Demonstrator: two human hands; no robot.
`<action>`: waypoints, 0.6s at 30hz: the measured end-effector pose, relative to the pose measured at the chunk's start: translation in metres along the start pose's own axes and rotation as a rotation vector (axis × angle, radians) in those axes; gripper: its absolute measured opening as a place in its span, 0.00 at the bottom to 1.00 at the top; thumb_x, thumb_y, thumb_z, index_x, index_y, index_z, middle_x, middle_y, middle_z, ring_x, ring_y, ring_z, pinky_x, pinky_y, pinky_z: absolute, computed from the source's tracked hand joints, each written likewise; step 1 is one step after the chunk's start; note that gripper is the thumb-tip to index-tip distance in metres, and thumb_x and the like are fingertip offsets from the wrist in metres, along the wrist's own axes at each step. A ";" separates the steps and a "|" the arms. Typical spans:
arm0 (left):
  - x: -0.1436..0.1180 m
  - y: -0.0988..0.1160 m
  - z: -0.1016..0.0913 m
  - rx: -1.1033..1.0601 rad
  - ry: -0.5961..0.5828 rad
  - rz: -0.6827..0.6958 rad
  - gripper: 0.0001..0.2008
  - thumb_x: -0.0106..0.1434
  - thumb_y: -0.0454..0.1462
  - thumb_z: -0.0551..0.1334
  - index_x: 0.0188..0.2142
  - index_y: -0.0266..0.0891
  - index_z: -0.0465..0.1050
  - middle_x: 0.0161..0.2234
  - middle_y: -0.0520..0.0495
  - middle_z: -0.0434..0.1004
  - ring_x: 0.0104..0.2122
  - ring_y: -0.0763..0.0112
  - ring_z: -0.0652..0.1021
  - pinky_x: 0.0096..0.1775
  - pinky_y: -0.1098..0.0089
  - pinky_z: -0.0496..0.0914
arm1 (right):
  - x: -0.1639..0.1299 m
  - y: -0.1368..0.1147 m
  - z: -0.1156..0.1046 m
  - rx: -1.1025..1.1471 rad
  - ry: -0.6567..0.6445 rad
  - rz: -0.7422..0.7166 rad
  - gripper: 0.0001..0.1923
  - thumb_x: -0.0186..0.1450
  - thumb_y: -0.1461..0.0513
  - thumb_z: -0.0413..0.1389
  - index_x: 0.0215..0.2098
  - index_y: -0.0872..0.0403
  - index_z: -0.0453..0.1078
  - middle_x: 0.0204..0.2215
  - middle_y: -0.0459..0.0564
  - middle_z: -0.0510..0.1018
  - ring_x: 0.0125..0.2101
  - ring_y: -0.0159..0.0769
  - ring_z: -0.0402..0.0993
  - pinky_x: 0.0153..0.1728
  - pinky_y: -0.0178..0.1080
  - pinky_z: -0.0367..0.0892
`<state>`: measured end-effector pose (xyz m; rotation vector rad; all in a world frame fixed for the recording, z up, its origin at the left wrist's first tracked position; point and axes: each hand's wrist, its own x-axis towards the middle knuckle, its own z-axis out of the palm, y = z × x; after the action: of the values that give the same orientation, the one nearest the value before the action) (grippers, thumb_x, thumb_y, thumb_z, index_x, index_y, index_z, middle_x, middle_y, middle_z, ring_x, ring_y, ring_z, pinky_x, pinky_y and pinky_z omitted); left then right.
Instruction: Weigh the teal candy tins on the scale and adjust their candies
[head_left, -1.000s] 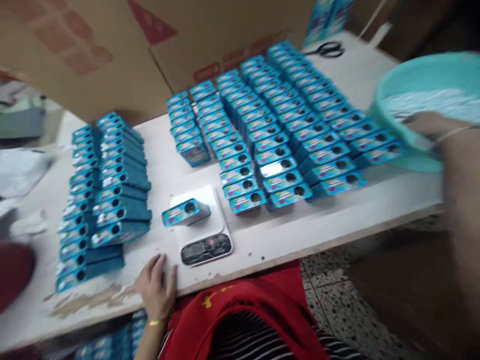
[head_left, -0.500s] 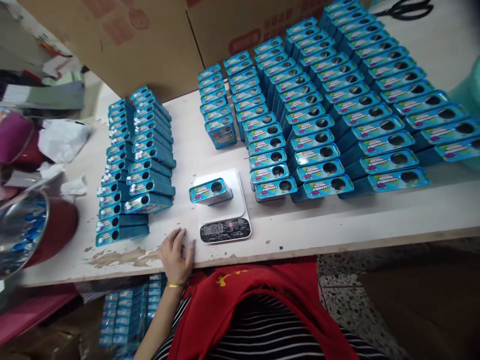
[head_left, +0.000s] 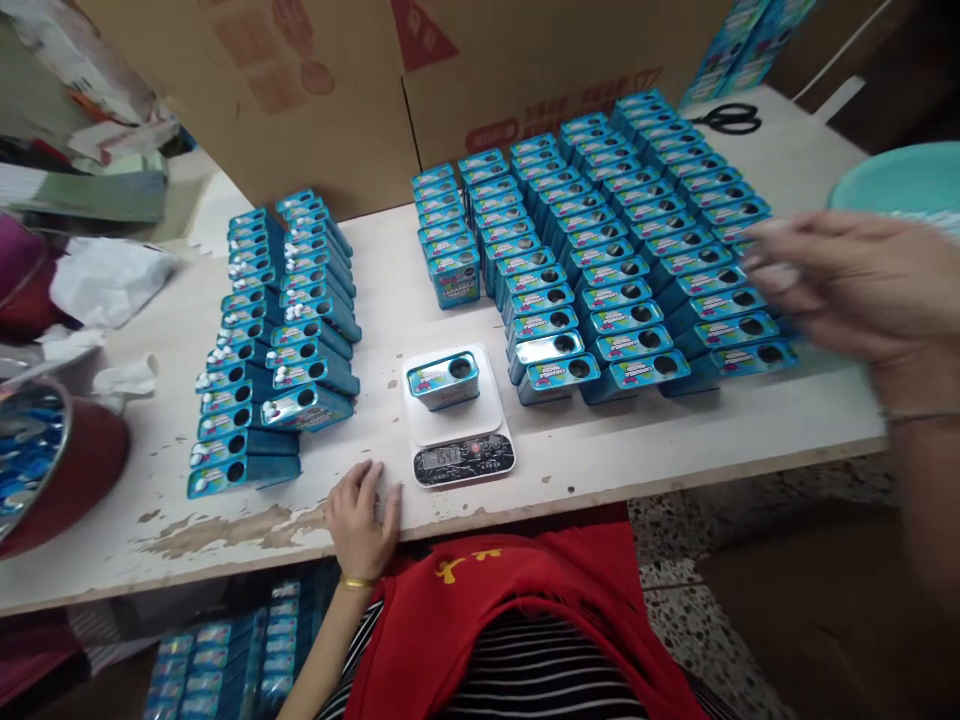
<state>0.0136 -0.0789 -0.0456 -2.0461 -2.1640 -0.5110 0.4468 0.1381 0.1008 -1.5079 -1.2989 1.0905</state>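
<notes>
Worn white counter (head_left: 675,440): our left hand (head_left: 362,520) flat, empty, beside scale (head_left: 461,440) bearing blue rectangular tin (head_left: 443,380); right hand (head_left: 855,285) spread, empty, above tin rows (head_left: 637,250).

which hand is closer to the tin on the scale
Left. The left hand rests flat on the table edge just beside the scale bearing the tin; the right hand hovers far off over the tin rows.

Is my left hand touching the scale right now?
Apart. The head view shows the left hand flat on the table edge, with a strip of bare tabletop between its fingers and the scale that carries a blue tin.
</notes>
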 end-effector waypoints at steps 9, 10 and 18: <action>-0.001 -0.006 -0.001 -0.011 0.062 0.060 0.15 0.64 0.41 0.58 0.49 0.39 0.67 0.49 0.40 0.71 0.47 0.54 0.71 0.47 0.58 0.64 | -0.045 -0.061 0.174 -0.290 -0.630 -0.200 0.07 0.63 0.62 0.56 0.32 0.60 0.72 0.17 0.41 0.66 0.19 0.23 0.60 0.22 0.30 0.55; -0.001 -0.006 -0.001 -0.015 0.068 0.062 0.15 0.64 0.41 0.59 0.49 0.39 0.67 0.49 0.40 0.71 0.47 0.54 0.71 0.46 0.57 0.64 | -0.045 -0.061 0.181 -0.363 -0.645 -0.229 0.06 0.63 0.63 0.55 0.32 0.60 0.72 0.17 0.41 0.66 0.19 0.24 0.60 0.23 0.31 0.55; -0.005 -0.011 0.001 -0.085 0.075 0.067 0.15 0.63 0.39 0.60 0.49 0.40 0.66 0.47 0.40 0.71 0.47 0.54 0.71 0.47 0.57 0.64 | -0.044 -0.062 0.190 -0.531 -0.547 -0.300 0.05 0.61 0.67 0.56 0.32 0.59 0.75 0.23 0.47 0.72 0.24 0.27 0.62 0.28 0.34 0.56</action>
<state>0.0029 -0.0833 -0.0503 -2.0980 -2.0578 -0.6718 0.2438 0.1121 0.1142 -1.3445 -2.2557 1.0418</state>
